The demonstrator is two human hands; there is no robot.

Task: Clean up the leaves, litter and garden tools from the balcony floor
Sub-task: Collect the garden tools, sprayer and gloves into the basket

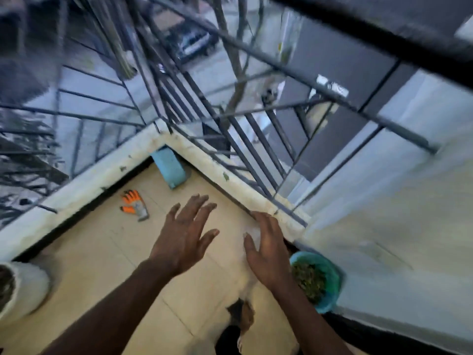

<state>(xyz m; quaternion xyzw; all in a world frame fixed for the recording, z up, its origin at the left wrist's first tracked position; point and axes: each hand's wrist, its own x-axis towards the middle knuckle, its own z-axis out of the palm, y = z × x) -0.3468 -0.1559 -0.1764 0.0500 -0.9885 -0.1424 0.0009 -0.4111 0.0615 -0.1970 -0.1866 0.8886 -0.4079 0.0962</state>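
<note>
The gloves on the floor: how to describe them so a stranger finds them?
Find the railing corner with the blue container. Left of it, on the tiles near the low wall, lie the gloves. Only they are grey with orange fingers.

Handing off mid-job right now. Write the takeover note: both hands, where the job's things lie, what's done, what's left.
Left hand and right hand: both open, fingers spread, holding nothing, above the floor.
Orange-and-grey gloves lie on the floor by the ledge. A blue object sits in the corner. The teal basin, far right, holds leaves.
Done: leaves apparently gathered into the basin.
Left: pick up the gloves, probably the blue object too.
</note>
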